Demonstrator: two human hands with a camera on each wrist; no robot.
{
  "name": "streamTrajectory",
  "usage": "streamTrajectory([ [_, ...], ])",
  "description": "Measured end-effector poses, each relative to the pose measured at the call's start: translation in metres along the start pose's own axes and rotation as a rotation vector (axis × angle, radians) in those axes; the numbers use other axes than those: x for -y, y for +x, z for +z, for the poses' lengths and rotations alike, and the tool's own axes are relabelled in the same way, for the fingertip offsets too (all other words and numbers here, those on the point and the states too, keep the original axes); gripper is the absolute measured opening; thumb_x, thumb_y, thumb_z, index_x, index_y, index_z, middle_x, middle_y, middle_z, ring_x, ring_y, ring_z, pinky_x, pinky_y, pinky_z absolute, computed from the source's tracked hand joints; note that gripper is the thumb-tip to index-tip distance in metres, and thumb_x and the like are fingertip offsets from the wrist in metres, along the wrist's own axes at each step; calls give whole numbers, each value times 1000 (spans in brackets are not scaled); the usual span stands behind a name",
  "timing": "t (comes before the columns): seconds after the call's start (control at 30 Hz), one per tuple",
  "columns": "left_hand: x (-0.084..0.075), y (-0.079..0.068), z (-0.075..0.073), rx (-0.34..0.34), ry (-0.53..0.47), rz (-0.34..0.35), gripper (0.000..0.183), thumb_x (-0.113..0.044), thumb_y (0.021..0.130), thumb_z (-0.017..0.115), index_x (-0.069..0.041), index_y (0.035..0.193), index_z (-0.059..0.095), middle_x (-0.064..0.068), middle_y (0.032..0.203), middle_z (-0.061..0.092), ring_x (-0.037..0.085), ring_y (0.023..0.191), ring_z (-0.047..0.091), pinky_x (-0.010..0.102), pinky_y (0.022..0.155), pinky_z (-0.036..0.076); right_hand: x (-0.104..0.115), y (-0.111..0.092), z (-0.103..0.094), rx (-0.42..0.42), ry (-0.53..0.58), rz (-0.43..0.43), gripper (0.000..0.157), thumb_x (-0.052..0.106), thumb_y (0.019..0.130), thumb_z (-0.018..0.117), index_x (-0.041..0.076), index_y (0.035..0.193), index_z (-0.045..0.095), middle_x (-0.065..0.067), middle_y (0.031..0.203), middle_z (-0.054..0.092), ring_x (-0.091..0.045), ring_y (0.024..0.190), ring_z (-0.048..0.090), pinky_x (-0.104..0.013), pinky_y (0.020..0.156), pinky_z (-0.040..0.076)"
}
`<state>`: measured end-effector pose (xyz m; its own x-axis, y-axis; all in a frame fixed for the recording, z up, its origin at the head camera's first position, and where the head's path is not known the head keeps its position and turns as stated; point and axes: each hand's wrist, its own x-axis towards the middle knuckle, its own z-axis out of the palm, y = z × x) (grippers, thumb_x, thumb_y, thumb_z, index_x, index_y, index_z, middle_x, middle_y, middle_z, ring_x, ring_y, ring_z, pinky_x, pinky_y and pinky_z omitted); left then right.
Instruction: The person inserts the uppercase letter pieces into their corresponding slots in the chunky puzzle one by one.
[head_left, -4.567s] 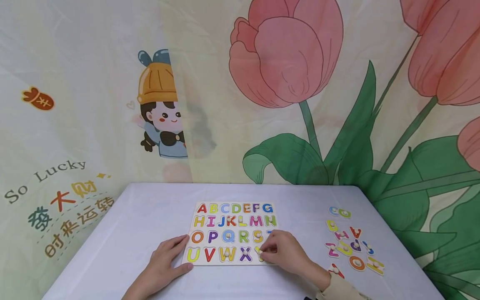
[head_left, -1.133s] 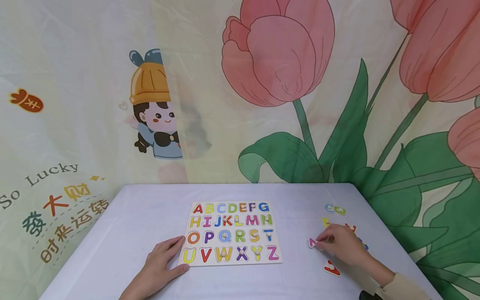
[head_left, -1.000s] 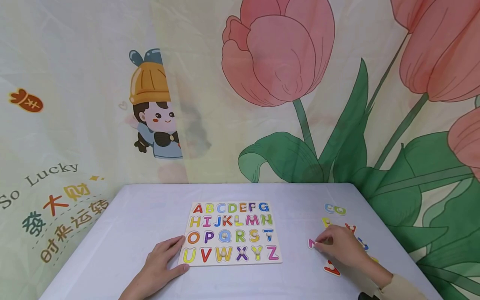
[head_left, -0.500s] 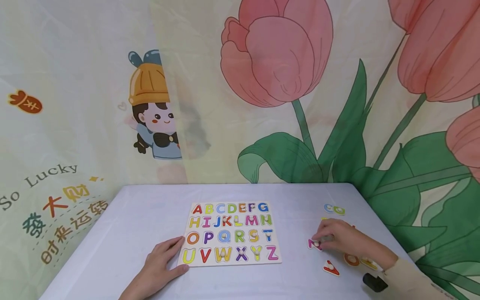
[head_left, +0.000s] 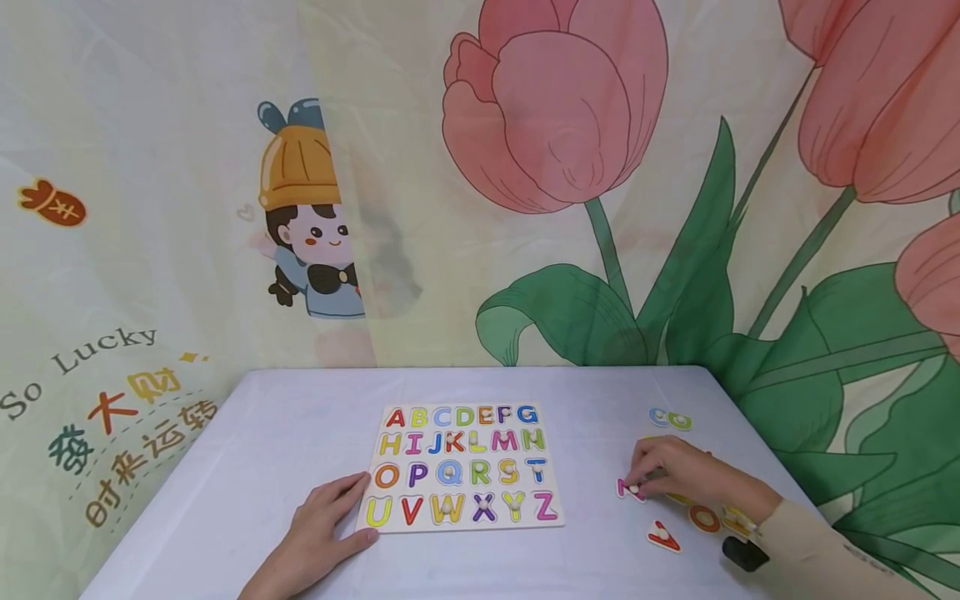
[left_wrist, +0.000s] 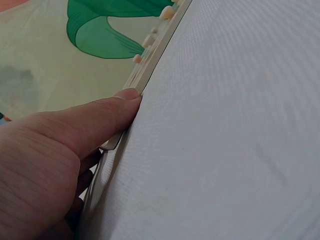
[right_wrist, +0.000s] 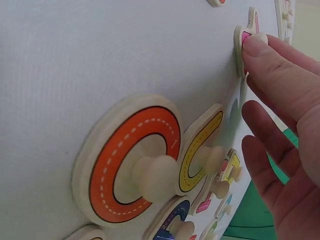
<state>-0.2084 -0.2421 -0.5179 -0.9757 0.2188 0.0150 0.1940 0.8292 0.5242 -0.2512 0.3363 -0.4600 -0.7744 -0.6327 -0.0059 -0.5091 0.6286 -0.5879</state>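
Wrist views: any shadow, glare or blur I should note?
Left wrist: left hand has its lower fingers in shadow, with a faint dark streak on the white cloth; right wrist: no strong glare, and orange O piece shows clear dashes.

From my feed: indoors, a tabletop set up against hung fabric; home or studio, can't tell which. White-clothed table (head_left: 600,396), printed backdrop (head_left: 408,125) directly behind its far edge. Big pink tulips (head_left: 573,108) above the far edge, a cartoon figure (head_left: 318,250) near the far left corner, "So Lucky" lettering (head_left: 107,338) beyond the left edge. Faint creases, so cloth.
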Motion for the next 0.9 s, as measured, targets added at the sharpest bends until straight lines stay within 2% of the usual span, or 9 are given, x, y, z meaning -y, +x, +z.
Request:
streamTrajectory([
  [0.27,1,-1,1,-2,-11,9,93,-61,86,81,-13,160,50,2,164,46,32,150,36,66,117,32,-2,1,3,-27,-38,33,15,18,89,87,23,104,87,12,95,68,-7,88,60,-24,74,55],
  [0.47,-1,0,0,-1,-7,-2,94,-62,86,81,-13,160,50,2,164,46,33,150,36,67,117,32,9,1,10,-137,-67,45,12,24,87,90,22,98,88,12,92,67,-11,85,60,-26,71,54],
  [0.73,-1,-1,-1,-11,-1,7,93,-60,86,82,-13,160,50,1,164,46,32,150,36,67,117,32,34,6,34,-264,17,203,13,26,85,92,24,97,87,13,85,66,-6,77,56,-24,64,50],
  [0.9,-1,0,0,-6,5,-5,94,-61,85,82,-13,160,50,2,164,46,32,150,37,67,117,32,50,14,51,-332,50,288,14,27,83,92,25,97,87,11,84,66,-8,76,56,-23,62,49],
])
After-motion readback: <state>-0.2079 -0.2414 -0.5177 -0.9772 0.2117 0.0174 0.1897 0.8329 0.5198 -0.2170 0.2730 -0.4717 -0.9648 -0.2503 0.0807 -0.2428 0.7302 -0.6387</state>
